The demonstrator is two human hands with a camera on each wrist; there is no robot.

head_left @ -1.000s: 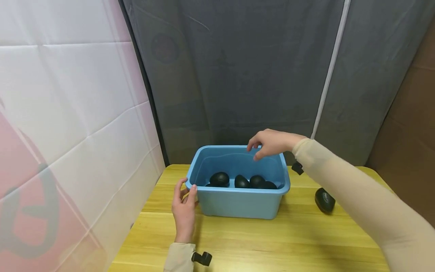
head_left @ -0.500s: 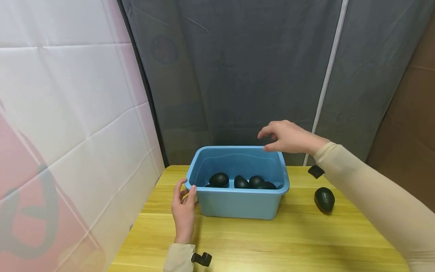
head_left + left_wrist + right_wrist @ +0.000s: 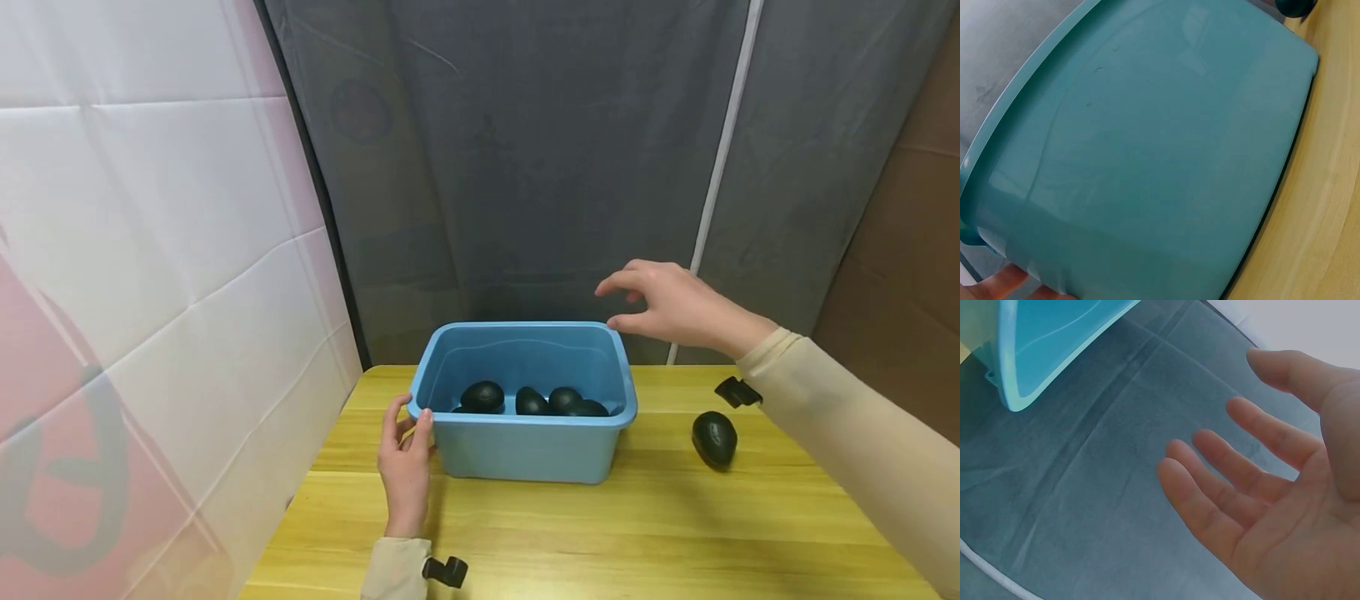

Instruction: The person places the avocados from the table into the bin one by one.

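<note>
A blue plastic bin [image 3: 525, 446] stands on the yellow wooden table [image 3: 600, 533]. Several dark avocados [image 3: 482, 396] lie inside it. My left hand [image 3: 407, 467] rests against the bin's front left corner, thumb on the rim, fingers straight. In the left wrist view the bin's wall [image 3: 1166, 156] fills the frame. My right hand [image 3: 667, 304] hovers empty above the bin's back right corner, fingers relaxed and spread [image 3: 1235, 481]. One more dark avocado [image 3: 714, 438] lies on the table to the right of the bin.
A white padded wall [image 3: 150, 250] closes the left side and a grey curtain [image 3: 525, 150] hangs behind the table. A brown cardboard panel [image 3: 900, 267] stands at the right. The table's left edge runs close to my left hand.
My right hand has drawn back from over the bin, moving right and slightly up, empty. The left hand and the bin have stayed put.
</note>
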